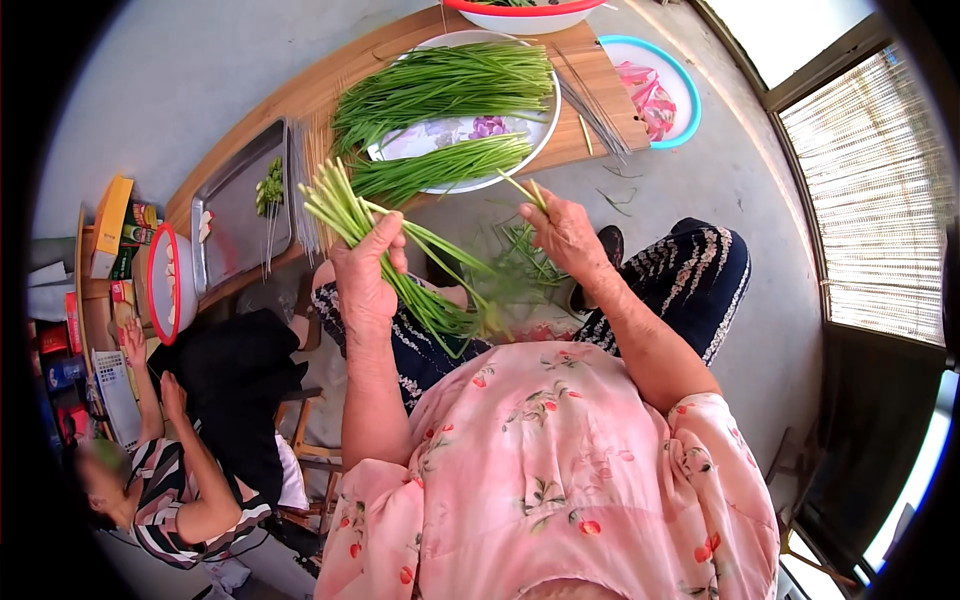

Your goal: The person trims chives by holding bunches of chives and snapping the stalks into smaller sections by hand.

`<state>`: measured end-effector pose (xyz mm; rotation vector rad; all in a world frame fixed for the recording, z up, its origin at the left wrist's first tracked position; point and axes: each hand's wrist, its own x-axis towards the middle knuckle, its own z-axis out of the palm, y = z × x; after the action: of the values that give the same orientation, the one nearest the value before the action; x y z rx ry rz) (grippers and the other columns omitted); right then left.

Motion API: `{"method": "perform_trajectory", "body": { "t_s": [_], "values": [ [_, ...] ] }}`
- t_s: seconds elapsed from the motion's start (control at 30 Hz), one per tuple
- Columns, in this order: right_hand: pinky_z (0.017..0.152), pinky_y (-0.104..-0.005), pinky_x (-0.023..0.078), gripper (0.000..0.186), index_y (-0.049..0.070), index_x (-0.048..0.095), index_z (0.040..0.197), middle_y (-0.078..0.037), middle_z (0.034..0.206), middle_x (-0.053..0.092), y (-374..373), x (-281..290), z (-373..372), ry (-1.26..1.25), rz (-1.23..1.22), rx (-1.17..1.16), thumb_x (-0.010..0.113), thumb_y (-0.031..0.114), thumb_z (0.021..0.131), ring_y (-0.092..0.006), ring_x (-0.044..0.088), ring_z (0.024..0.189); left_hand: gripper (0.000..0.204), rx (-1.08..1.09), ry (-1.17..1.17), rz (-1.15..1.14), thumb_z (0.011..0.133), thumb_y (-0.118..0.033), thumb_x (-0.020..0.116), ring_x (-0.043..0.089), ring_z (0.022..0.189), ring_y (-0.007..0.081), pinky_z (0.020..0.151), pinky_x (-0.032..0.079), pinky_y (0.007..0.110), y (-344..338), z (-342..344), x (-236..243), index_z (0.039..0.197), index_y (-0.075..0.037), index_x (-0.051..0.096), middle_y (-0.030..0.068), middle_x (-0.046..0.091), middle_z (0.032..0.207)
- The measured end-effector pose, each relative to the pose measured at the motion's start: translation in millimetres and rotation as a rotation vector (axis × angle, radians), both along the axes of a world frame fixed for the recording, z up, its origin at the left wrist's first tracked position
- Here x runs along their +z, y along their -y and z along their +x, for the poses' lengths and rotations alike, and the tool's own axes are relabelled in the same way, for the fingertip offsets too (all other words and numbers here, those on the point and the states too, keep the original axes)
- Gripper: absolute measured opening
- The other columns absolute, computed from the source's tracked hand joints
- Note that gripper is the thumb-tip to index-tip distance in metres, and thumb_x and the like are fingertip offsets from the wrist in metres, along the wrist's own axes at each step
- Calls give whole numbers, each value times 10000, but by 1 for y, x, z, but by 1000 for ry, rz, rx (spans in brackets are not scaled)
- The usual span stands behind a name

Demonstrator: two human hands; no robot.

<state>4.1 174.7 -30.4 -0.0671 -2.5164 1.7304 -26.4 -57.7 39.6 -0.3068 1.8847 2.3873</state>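
Closest to us, we are looking down over a pink floral top (560,430) and dark patterned trousers (690,270), with both hands working above the lap. Our left hand (368,270) is gripping a bunch of chives (425,300), fingers wrapped around it and thumb pressing across, pale ends pointing away from us and the far side of the bunch drooping over the knees. Our right hand (568,238) is pinching a thin stalk (537,193) between thumb and forefinger, the other fingers curling in; we are not able to tell whether it is one stalk or two. We are judging this to be a sorting step, going through the bunch a little at a time. The next move is probably calling for a steady left grip and a light right pinch, so that single stalks are parting without bruising. Beyond the hands, loose green scraps (530,255) are lying on the floor. Farther off, a white plate (545,125) on the wooden table (605,60) is holding a large pile of chives (450,85) and a smaller pile (440,168) nearer us, with metal skewers (598,112) lying just beside its right rim.
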Motion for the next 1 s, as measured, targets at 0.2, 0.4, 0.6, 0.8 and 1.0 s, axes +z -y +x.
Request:
{"method": "perform_trajectory", "body": {
  "t_s": [0.2,0.4,0.6,0.8,1.0],
  "values": [
    [671,-260,472,401,12,541,1185,-29,881,587,41,44,-9,253,-508,403,473,327,946,-103,536,783,122,-147,93,-49,777,-107,712,467,454,79,409,356,202,-25,9,-6,810,-30,623,13,562,623],
    [511,-209,381,302,64,617,1109,41,726,563,36,51,-2,409,-703,286,573,278,900,-41,446,583,221,-224,95,130,770,-99,723,496,531,97,455,393,225,-25,8,-12,935,11,626,28,579,704],
    [514,-234,397,130,2,655,930,-18,675,609,44,68,-14,327,-738,119,639,100,846,-76,506,581,397,-404,169,139,746,-55,727,529,586,136,528,440,265,-24,8,-16,1095,15,551,43,574,776],
    [391,-215,323,77,18,627,791,-41,636,600,41,72,-19,416,-798,102,620,75,842,-85,457,447,305,-413,207,169,804,-123,681,614,655,209,578,513,312,-26,9,-11,1033,44,567,138,638,854],
    [339,-231,248,113,24,592,788,-29,623,553,20,63,-35,406,-852,-10,639,111,841,-68,372,391,228,-429,352,101,813,-102,647,645,650,239,604,555,348,-25,9,-4,973,49,587,164,648,793]
  ]
}}
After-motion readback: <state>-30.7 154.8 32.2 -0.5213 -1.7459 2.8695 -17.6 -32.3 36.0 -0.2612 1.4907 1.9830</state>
